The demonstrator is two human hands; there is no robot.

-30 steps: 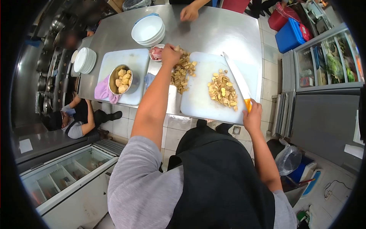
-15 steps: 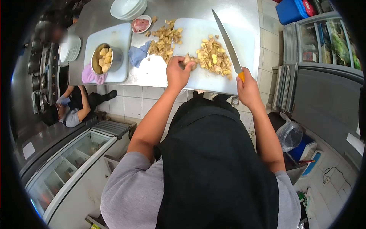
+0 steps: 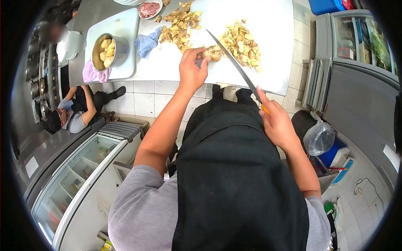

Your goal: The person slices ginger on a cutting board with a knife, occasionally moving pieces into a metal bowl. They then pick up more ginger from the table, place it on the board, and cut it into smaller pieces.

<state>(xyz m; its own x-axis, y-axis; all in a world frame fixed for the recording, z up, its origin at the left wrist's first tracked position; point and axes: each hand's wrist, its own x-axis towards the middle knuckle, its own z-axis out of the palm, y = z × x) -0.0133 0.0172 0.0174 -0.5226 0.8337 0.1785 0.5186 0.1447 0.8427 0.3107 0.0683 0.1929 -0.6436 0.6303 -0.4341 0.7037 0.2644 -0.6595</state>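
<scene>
My left hand (image 3: 194,69) is closed on the near-left side of a knobby, light brown piece of ginger root (image 3: 212,53), low over the cutting board. In my right hand (image 3: 277,123) is a long kitchen knife (image 3: 238,66) with an orange handle, its forefinger stretched along the handle. The blade slants up and to the left, passing just right of the ginger. Behind the blade, a heap of yellow and brown trimmings (image 3: 243,46) lies on the white cutting board (image 3: 274,50).
More brown peelings (image 3: 178,31) lie left of the board, beside a blue cloth (image 3: 147,42). A metal pot (image 3: 121,52) of peeled yellow chunks stands on another board, near a pink cloth (image 3: 94,74). Raw meat fills a small dish (image 3: 150,9). Another person (image 3: 81,111) is at far left.
The knife has swung from steeply upright to slanting left, its blade now beside the ginger. My right hand has come lower and turned. The whole view has shifted slightly.
</scene>
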